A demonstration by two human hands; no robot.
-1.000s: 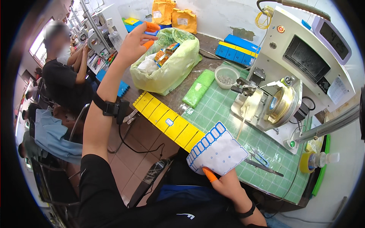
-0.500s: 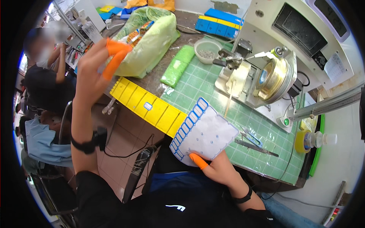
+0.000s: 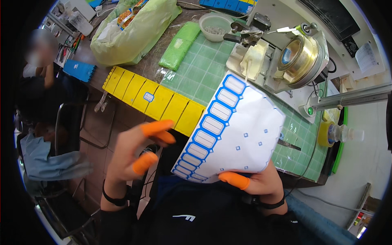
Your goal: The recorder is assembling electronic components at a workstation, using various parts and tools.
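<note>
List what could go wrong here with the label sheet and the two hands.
1. The right hand pinches the label sheet only at its lower edge, so the curved sheet may flop or slip.
2. The left hand wears orange finger cots; peeling a thin label with them may be fumbly.
3. The sheet hangs above the green mat near the metal machine and might snag there.

Right hand [image 3: 255,185] grips the near edge of a white sheet of blue-bordered labels [image 3: 232,134], an orange cot on the thumb pressed against the paper. Left hand [image 3: 136,153] is raised just beside the sheet, not touching it, fingers curled, two orange-capped fingertips showing. Behind them a long yellow tray [image 3: 153,100] lies along the edge of the green gridded mat [image 3: 200,67]. Farther back are a green packet [image 3: 179,47], a small bowl [image 3: 216,26] and a machine with a brass-coloured drum [image 3: 298,59].
</note>
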